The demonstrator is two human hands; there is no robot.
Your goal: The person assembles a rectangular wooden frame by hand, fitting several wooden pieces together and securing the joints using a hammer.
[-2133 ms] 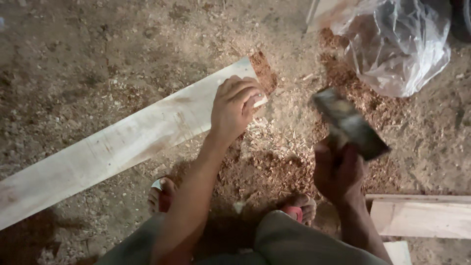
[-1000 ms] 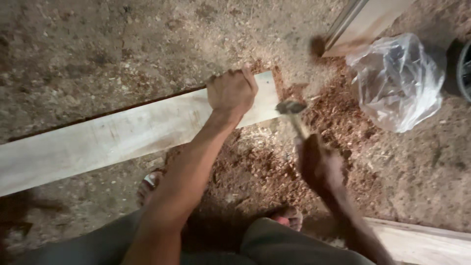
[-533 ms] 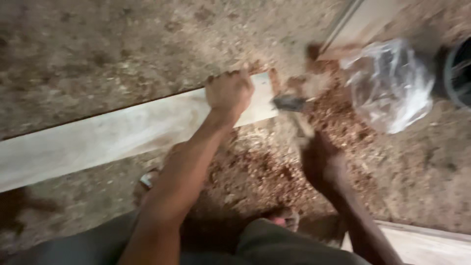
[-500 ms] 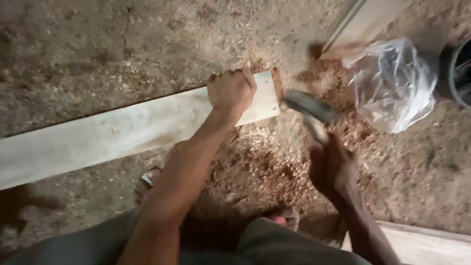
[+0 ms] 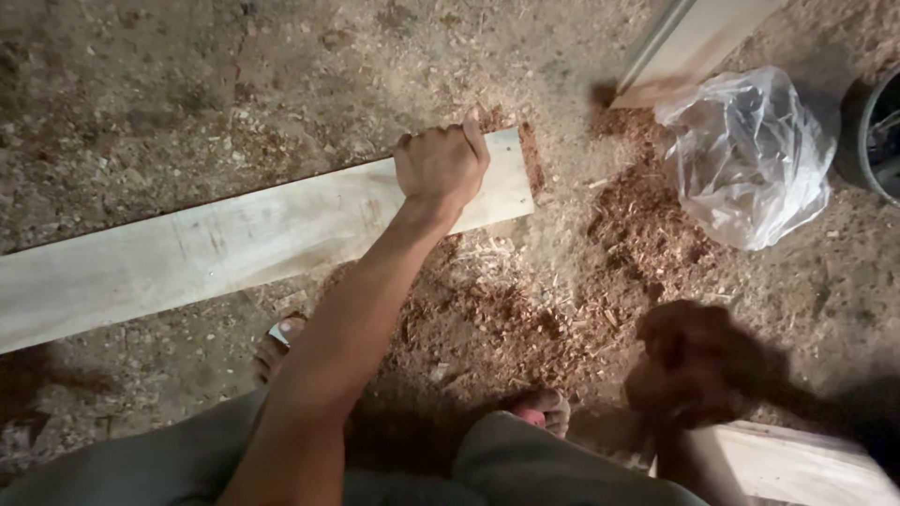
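Plank (image 5: 234,248) of pale wood lies flat on the sawdust-strewn floor (image 5: 187,84), running from the lower left edge of the view up to its squared right end near the middle. On that right end sits the left hand (image 5: 441,167), curled into a loose fist with the knuckles up and the fingers folded over the plank's far edge, pressing it down. The right hand (image 5: 684,370) is well apart from the plank, below and to the right of its end, dark and blurred; it looks closed, but I cannot tell whether it holds anything. Reddish wood chips (image 5: 647,211) are heaped just right of the plank's end. Beyond them, farther right, lies a crumpled clear plastic bag (image 5: 750,159), with another pale board (image 5: 694,42) above it. 2 sandalled feet show below the plank, the left foot (image 5: 279,342) close to its near edge, the right foot (image 5: 539,410) lower down. A further light board (image 5: 797,464) lies by the right hand.
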